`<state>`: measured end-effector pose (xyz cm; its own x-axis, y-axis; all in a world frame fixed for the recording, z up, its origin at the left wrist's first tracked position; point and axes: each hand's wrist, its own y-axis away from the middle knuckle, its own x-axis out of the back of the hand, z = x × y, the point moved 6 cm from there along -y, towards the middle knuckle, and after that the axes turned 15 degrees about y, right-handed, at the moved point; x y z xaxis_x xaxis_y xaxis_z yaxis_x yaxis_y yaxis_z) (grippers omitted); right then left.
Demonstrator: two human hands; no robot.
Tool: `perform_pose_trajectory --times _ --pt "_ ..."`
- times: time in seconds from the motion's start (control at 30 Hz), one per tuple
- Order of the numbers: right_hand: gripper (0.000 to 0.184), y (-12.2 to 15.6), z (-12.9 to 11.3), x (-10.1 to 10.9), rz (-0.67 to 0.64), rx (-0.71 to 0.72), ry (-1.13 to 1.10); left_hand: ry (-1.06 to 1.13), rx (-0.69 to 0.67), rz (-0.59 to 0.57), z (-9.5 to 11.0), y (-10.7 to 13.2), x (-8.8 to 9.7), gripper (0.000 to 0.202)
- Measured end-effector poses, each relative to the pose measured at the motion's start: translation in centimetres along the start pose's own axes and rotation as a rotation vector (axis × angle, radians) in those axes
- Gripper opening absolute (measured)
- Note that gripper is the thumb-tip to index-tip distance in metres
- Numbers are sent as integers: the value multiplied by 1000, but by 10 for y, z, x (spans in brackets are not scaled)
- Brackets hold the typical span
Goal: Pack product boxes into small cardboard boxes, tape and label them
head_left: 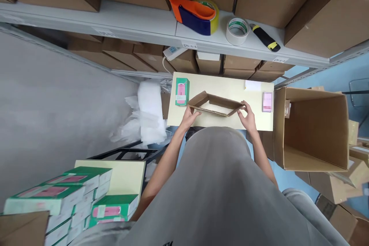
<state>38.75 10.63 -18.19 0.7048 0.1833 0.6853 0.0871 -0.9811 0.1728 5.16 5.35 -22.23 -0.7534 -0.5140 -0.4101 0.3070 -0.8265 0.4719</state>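
Note:
A small cardboard box (223, 102), unfolded into a slanted frame, is held between my two hands just over the cream tabletop (225, 81). My left hand (188, 118) grips its left corner, thumb on the near side. At the opposite corner, the fingers and thumb of my right hand (248, 118) pinch the cardboard. Through the middle of the box the tabletop shows. A green box with a pink picture (181, 92) lies beyond my left hand. To the right of my right hand is a pink-screened device (267, 102), beside a white paper (253, 85).
Above the table, a grey shelf (138, 23) carries a tape dispenser (196, 15), a tape roll (238, 30) and a utility knife (265, 38). A large open carton (314, 130) stands right. White wrapping (151, 111) and stacked green boxes (72, 184) are left.

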Motion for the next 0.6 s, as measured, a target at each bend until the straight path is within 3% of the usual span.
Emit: perform_pose_trajectory --times 0.07,0.17,0.23,0.4,0.5,0.6 --pt "85 4 0 -4 -28 1 -45 -5 -9 -56 2 5 -3 66" --pt "88 8 -2 -7 -47 -17 -109 -68 -48 -113 9 13 -7 46" --pt "88 8 -4 -7 -36 -50 -126 -169 -94 -65 13 16 -6 33" --pt "86 -1 -8 -9 0 -111 -106 -477 -230 125 27 9 -1 37" --pt "75 -7 -10 -11 -23 -97 -92 -616 -248 109 32 6 -1 29" --pt "68 -9 -14 -13 -67 -51 -53 -781 -263 55 35 16 -2 34"
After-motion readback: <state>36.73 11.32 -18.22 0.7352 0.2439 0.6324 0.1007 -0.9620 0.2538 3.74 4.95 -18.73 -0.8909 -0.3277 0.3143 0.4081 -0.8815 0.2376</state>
